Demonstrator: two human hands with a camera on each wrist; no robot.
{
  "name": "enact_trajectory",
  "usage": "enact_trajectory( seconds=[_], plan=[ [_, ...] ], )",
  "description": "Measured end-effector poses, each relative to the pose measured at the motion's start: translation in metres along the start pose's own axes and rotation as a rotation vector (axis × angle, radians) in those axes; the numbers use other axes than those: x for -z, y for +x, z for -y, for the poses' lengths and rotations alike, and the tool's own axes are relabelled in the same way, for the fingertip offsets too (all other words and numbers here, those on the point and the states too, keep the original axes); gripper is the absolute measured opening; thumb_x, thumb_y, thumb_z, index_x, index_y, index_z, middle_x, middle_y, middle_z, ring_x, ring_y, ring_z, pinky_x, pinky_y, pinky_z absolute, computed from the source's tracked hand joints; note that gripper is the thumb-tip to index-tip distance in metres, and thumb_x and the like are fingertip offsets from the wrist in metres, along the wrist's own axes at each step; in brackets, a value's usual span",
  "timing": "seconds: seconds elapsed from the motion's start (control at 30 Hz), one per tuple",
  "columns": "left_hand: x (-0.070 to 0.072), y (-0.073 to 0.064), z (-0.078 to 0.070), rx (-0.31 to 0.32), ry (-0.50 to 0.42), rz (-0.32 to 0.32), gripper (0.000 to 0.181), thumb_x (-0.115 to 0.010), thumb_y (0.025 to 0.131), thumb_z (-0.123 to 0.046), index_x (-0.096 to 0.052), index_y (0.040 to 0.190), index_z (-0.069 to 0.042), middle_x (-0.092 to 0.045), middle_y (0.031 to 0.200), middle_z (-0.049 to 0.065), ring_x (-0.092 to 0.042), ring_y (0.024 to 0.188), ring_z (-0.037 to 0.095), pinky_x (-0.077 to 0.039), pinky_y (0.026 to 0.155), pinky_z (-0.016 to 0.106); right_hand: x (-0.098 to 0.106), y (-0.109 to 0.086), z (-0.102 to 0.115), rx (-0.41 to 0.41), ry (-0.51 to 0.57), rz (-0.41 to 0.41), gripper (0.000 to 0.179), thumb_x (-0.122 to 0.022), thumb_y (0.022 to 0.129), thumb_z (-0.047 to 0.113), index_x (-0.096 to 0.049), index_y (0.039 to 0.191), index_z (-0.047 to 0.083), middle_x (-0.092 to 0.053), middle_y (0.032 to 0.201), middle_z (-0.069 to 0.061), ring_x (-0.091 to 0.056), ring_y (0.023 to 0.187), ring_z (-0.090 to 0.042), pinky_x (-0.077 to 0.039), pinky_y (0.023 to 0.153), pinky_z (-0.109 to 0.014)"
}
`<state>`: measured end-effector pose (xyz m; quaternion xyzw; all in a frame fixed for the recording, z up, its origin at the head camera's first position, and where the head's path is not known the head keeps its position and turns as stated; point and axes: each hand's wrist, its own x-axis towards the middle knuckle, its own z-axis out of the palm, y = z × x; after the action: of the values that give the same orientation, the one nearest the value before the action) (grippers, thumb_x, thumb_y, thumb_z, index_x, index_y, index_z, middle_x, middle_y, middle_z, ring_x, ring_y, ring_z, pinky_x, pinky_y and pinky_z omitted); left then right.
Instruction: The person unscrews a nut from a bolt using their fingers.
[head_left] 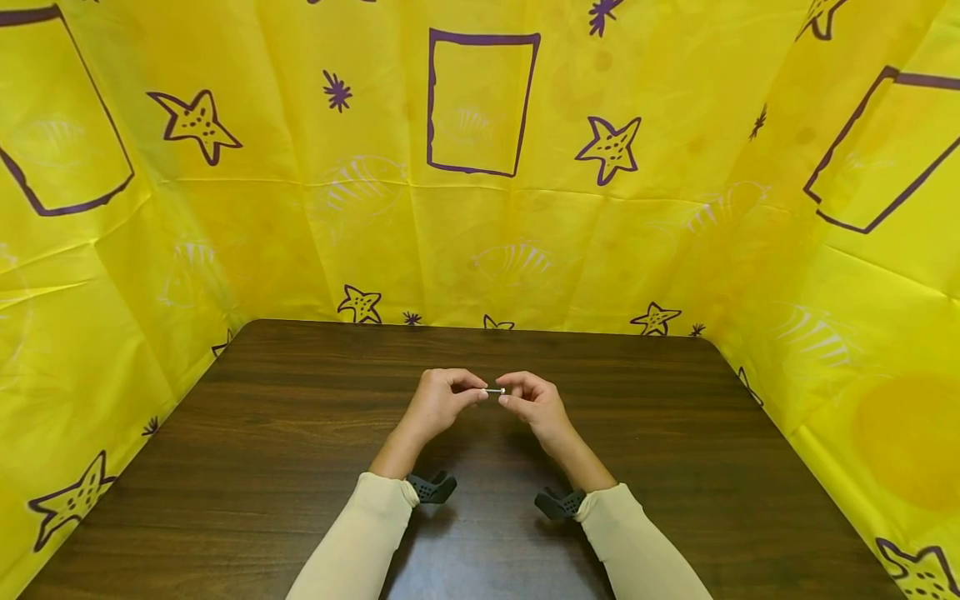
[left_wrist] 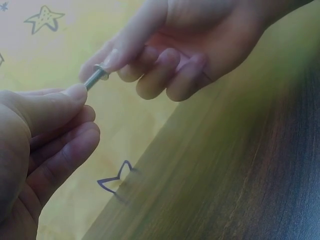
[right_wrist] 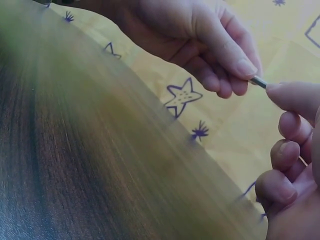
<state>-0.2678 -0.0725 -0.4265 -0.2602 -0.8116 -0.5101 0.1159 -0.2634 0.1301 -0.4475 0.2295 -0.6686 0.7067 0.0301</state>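
Note:
A small silver bolt [head_left: 493,391] spans the gap between both hands above the table. My left hand [head_left: 438,404] pinches one end of it between thumb and fingertips. At the other end, the thumb and forefinger of my right hand [head_left: 538,408] pinch it. In the left wrist view the threaded shank of the bolt [left_wrist: 94,79] shows, with a wider collar at the right fingertips; whether this is its head or a nut I cannot tell. The right wrist view shows only a short piece of the bolt [right_wrist: 258,81]. Both ends are hidden by fingers.
A dark wood-grain table [head_left: 300,500] lies beneath the hands. Yellow cloth [head_left: 480,225] with purple starfish and fish drawings surrounds its back and sides. A dark strap mount sits on each wrist, next to the pale sleeves [head_left: 360,533].

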Motion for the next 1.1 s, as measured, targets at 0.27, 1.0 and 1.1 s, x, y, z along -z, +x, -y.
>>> enact_trajectory(
  seconds=[0.27, 1.0, 1.1],
  plan=[
    [-0.001, 0.0, 0.0, 0.001, -0.019, 0.004, 0.004, -0.077, 0.083, -0.007, -0.076, 0.087, -0.007, -0.07, 0.075, -0.002, -0.064, 0.064, 0.009, -0.054, 0.059, 0.027, -0.009, -0.006, 0.027, -0.126, -0.06, -0.003, 0.025, -0.052, 0.1, 0.004, -0.058, 0.105, -0.019, -0.045, 0.062, -0.004, -0.036, 0.049, -0.007, -0.029, 0.046, -0.021],
    [-0.001, 0.0, -0.002, 0.076, -0.032, 0.012, 0.006, -0.076, 0.085, -0.008, -0.076, 0.089, -0.011, -0.071, 0.08, -0.003, -0.066, 0.066, 0.01, -0.054, 0.062, 0.028, -0.009, -0.004, 0.025, -0.144, -0.143, 0.024, 0.033, -0.051, 0.102, 0.011, -0.063, 0.089, -0.017, -0.047, 0.06, -0.007, -0.038, 0.049, -0.008, -0.032, 0.048, -0.021],
    [-0.001, 0.0, -0.002, 0.078, -0.032, 0.01, 0.005, -0.076, 0.084, -0.008, -0.076, 0.089, -0.011, -0.071, 0.08, -0.003, -0.066, 0.066, 0.009, -0.054, 0.062, 0.028, -0.009, -0.004, 0.026, -0.141, -0.125, 0.022, 0.032, -0.052, 0.101, 0.01, -0.062, 0.091, -0.019, -0.047, 0.06, -0.007, -0.038, 0.049, -0.008, -0.032, 0.048, -0.021]
  ],
)
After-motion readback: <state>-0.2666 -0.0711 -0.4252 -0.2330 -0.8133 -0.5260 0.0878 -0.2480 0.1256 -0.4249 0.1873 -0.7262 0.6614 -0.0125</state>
